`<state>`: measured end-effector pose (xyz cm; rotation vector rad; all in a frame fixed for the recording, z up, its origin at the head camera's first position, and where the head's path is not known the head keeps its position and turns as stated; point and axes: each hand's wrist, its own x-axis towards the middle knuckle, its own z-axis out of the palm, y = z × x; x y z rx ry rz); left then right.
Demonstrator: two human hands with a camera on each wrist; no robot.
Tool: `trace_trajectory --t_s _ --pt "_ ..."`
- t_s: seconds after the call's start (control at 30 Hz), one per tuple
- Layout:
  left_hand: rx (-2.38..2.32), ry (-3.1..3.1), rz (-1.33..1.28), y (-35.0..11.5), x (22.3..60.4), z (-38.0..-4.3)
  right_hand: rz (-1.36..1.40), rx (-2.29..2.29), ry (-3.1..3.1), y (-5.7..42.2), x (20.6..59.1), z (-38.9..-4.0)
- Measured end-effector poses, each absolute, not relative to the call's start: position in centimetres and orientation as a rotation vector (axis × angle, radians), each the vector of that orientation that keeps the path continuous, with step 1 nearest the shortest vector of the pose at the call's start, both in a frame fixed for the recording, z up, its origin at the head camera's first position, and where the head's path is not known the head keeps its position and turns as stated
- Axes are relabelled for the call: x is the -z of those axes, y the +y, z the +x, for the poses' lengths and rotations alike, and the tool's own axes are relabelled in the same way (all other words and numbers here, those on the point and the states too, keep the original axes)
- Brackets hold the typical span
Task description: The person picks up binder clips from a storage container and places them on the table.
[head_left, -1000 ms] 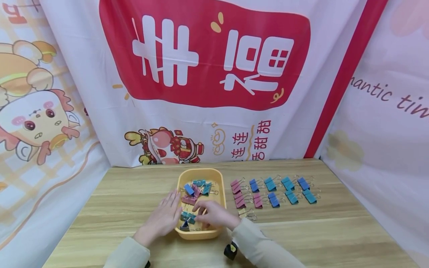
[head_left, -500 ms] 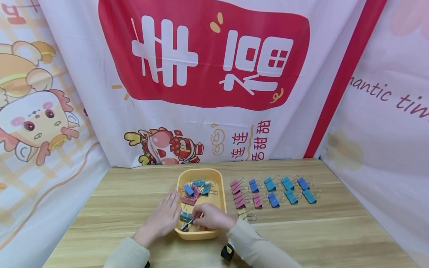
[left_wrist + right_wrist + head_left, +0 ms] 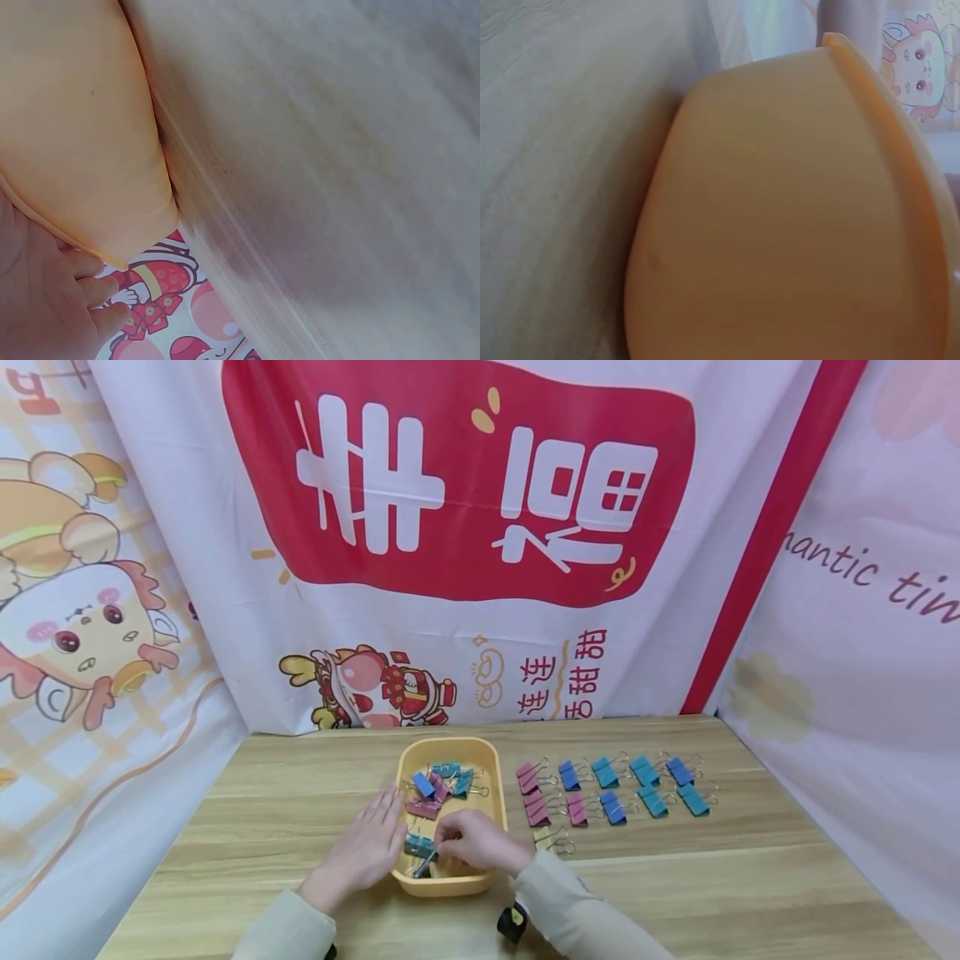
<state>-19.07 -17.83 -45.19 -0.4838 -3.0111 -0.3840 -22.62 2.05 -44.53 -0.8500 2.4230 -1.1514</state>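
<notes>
In the head view a yellow plastic tray (image 3: 488,885) stands on the table with several binder clips inside. My left hand (image 3: 369,842) lies with straight fingers against the tray's left rim. Over the near half of the tray, my right hand (image 3: 477,842) pinches a dark binder clip (image 3: 425,864), which is tilted. Right beside that clip lies a teal binder clip (image 3: 419,845). Farther back in the tray sit a pink binder clip (image 3: 423,809), a blue one and more teal ones. Both wrist views mostly show the tray's outer wall (image 3: 780,210); the pinching fingertips are hidden there.
Right of the tray, binder clips lie in two rows, among them a pink clip (image 3: 537,808), a blue clip (image 3: 612,807) and a teal clip (image 3: 692,800). A pale yellow clip (image 3: 545,839) lies nearer. Printed cloth (image 3: 480,652) hangs behind the table.
My right fingers have come down to the dark binder clip and taken hold of it. The clip has turned and shifted slightly right. My left hand has stayed at the tray's rim.
</notes>
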Motion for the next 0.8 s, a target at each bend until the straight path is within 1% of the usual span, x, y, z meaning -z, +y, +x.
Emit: trace_trajectory --t_s 0.33,0.8 --pt "0.39 -3.011 -0.495 -17.7 45.0 -19.0 -0.798 1.258 2.421 3.5 43.9 -23.3" --pt "0.388 -3.018 -0.49 -17.6 44.9 -19.1 -0.813 1.391 2.459 5.8 41.9 -24.0"
